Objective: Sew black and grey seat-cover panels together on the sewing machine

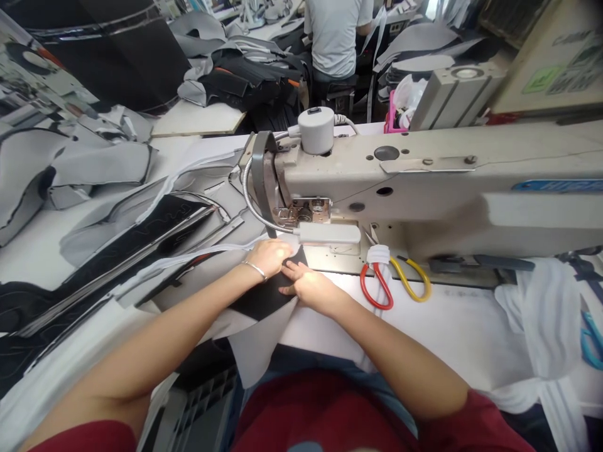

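A cream industrial sewing machine stands on the white table. A long grey and black padded fabric piece runs from the left towards its needle area. My left hand, with a thin bracelet on the wrist, lies knuckles-up on the fabric just in front of the presser foot, fingers curled down onto it. My right hand rests flat beside it on the black part of the fabric, fingers stretched towards the needle. The needle itself is hidden behind the lamp bar.
Red-handled scissors and yellow-handled scissors lie by the machine base. White cloth hangs at the right. Grey and black fabric pieces pile up at left and back. Another person sits at a far table, back turned.
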`<action>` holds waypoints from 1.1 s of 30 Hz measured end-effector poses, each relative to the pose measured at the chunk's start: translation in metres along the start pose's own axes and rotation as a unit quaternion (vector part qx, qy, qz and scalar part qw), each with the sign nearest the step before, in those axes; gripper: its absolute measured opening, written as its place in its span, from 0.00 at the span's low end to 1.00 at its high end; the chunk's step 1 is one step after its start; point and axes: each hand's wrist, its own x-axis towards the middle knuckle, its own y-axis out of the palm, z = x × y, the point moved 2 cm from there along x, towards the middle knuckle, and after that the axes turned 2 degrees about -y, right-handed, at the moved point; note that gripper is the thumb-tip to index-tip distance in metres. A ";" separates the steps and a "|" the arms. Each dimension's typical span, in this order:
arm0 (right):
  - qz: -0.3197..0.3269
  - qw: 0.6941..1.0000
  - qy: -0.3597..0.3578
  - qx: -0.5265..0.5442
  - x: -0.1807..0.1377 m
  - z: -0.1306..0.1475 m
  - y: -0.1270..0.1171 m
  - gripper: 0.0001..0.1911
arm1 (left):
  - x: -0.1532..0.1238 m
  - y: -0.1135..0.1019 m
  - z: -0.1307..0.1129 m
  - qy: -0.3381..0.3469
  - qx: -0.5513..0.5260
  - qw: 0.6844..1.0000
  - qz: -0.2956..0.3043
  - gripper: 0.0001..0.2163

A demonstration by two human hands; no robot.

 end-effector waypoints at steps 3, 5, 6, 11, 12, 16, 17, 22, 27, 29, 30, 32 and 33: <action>-0.069 0.998 -0.004 0.001 0.004 -0.005 0.004 0.16 | 0.005 -0.002 -0.006 -0.032 0.004 0.999 0.003 0.12; -0.127 0.992 -0.006 -0.005 0.009 -0.009 0.008 0.12 | 0.010 -0.002 -0.011 -0.056 0.009 0.998 0.006 0.11; -0.150 0.989 -0.004 -0.010 0.012 -0.010 0.010 0.11 | 0.012 -0.001 -0.014 -0.065 0.012 0.998 0.006 0.11; -0.207 0.976 0.056 -0.028 0.031 -0.021 0.025 0.13 | 0.024 0.002 -0.019 -0.097 0.011 0.995 -0.006 0.10; -0.214 0.974 0.073 -0.028 0.035 -0.023 0.027 0.14 | 0.027 0.003 -0.019 -0.102 0.012 0.995 -0.009 0.10; -0.232 0.968 0.098 -0.017 0.051 -0.030 0.029 0.20 | 0.036 0.005 -0.017 -0.111 0.023 0.993 -0.014 0.10; -0.234 0.967 0.096 -0.013 0.053 -0.031 0.028 0.21 | 0.037 0.005 -0.017 -0.106 0.024 0.994 -0.023 0.10; -0.151 0.987 0.051 0.000 0.033 -0.019 0.021 0.21 | 0.002 -0.003 -0.020 -0.039 0.071 0.988 -0.128 0.11; -0.065 0.997 -0.018 -0.027 -0.005 0.023 0.032 0.21 | -0.065 -0.022 -0.013 -0.052 0.171 0.945 -0.273 0.11; -0.077 0.996 -0.012 -0.039 -0.005 0.039 0.039 0.21 | -0.078 -0.022 -0.011 -0.044 0.160 0.945 -0.281 0.11; -0.090 0.995 0.000 -0.044 -0.002 0.045 0.042 0.21 | -0.081 -0.020 -0.012 -0.031 0.139 0.949 -0.282 0.12; -0.113 0.992 0.029 -0.056 0.010 0.054 0.047 0.20 | -0.082 -0.011 -0.015 -0.001 0.085 0.958 -0.274 0.13; -0.120 0.990 0.040 -0.062 0.015 0.057 0.050 0.19 | -0.081 -0.005 -0.017 0.010 0.058 0.962 -0.265 0.14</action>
